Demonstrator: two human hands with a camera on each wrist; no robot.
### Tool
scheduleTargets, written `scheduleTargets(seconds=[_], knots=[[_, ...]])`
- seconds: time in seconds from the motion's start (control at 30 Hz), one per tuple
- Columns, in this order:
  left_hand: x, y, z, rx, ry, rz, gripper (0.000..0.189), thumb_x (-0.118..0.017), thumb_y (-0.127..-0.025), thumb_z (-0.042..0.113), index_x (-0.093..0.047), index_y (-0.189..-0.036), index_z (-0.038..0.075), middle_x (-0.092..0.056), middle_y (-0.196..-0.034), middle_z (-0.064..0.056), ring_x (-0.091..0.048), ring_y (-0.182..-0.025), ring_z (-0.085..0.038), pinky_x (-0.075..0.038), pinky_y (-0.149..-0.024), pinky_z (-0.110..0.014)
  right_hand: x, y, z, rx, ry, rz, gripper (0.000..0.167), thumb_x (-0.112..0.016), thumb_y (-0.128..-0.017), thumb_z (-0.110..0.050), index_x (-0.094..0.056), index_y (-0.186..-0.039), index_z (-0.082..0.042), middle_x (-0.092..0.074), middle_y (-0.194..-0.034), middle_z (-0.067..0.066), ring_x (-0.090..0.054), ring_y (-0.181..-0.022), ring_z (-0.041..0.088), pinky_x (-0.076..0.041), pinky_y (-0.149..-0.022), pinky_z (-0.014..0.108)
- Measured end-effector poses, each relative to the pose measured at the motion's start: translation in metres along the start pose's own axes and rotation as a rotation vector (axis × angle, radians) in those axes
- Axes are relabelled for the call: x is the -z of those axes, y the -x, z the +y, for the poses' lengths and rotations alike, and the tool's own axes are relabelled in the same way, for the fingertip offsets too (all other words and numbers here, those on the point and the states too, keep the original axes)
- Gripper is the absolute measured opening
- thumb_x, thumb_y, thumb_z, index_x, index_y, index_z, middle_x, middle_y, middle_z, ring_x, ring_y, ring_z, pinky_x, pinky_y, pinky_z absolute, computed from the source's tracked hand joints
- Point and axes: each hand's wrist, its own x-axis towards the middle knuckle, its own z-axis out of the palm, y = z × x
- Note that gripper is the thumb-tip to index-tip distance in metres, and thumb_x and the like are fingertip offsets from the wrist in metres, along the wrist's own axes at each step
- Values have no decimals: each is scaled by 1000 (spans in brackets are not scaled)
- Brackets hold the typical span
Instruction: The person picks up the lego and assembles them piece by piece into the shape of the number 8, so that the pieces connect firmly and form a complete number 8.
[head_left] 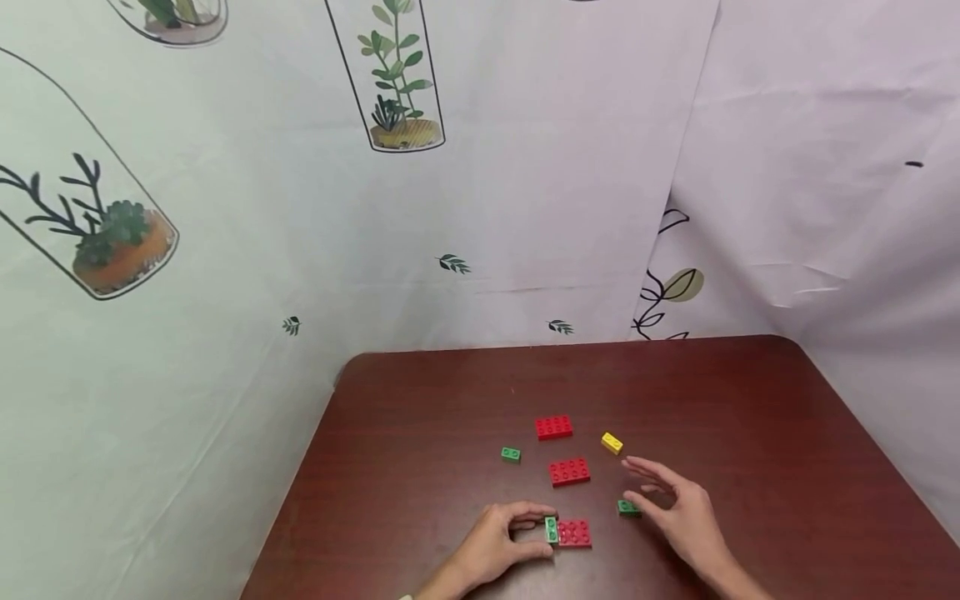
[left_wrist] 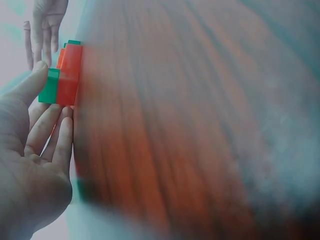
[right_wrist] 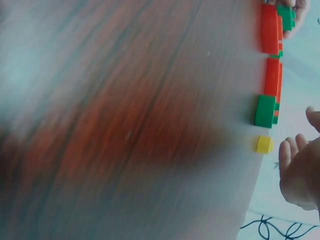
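Observation:
A small green brick (head_left: 552,530) sits on the left end of a red brick (head_left: 575,533) near the table's front. My left hand (head_left: 498,537) holds the green brick between thumb and fingers; in the left wrist view the thumb is at its upper edge (left_wrist: 49,86). My right hand (head_left: 678,508) hovers with fingers spread and bare. Beneath its thumb lies another green brick (head_left: 627,507), partly covered in the head view. The right wrist view shows a gap between that hand (right_wrist: 302,172) and this green brick (right_wrist: 265,111).
Farther back on the brown table (head_left: 390,483) lie a red brick (head_left: 569,472), another red brick (head_left: 553,427), a small green brick (head_left: 511,455) and a yellow brick (head_left: 612,442). A plant-printed cloth (head_left: 495,208) hangs behind the table.

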Motion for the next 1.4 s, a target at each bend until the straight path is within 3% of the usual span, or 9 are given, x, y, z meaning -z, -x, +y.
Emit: scheduleTargets(seconds=[0.13, 0.3, 0.63, 0.87, 1.13, 1.4], knots=[[0, 0, 0, 42, 27, -5, 43, -87, -91, 21, -75, -132, 13, -74, -127, 8, -68, -115, -5, -57, -96, -22, 9, 1, 5, -70, 61, -16, 54, -94, -77, 0, -75, -128, -6, -79, -118, 5, -76, -99, 14, -59, -78, 17], [0, 0, -1, 54, 32, -7, 43, -87, -91, 21, -75, -132, 14, -74, -127, 8, -69, -114, -5, -57, -95, -21, 17, 3, 13, -103, 55, -82, 54, -93, -79, -5, -75, -130, -6, -79, -119, 6, -75, -104, 13, -60, -82, 18], [0, -1, 0, 42, 27, -6, 42, -86, -91, 21, -76, -132, 13, -75, -127, 8, -69, -114, -5, -57, -94, -21, 21, 10, 25, -110, 127, -211, 49, -93, -80, -11, -79, -127, -14, -79, -119, -7, -68, -114, 1, -47, -91, 5], [0, -1, -1, 13, -1, 3, 41, -86, -92, 21, -76, -131, 12, -75, -126, 7, -69, -114, -5, -57, -94, -21, 22, 11, 28, -123, 139, -269, 45, -92, -80, -7, -82, -123, -18, -77, -124, 1, -67, -115, 3, -57, -89, 19], [-1, -1, -1, 21, 3, 6, 41, -86, -92, 21, -76, -131, 12, -75, -126, 8, -69, -114, -5, -57, -94, -21, 27, 13, 28, -153, 145, -352, 37, -90, -84, -13, -83, -120, -20, -77, -125, 7, -68, -116, 7, -57, -87, 19], [-1, -1, -2, 15, 3, 8, 40, -86, -92, 22, -77, -131, 12, -75, -126, 8, -69, -114, -5, -57, -94, -21, 26, 19, 22, -107, 169, -337, 35, -92, -82, -15, -84, -115, -23, -79, -118, 4, -74, -108, 10, -61, -83, 23]])
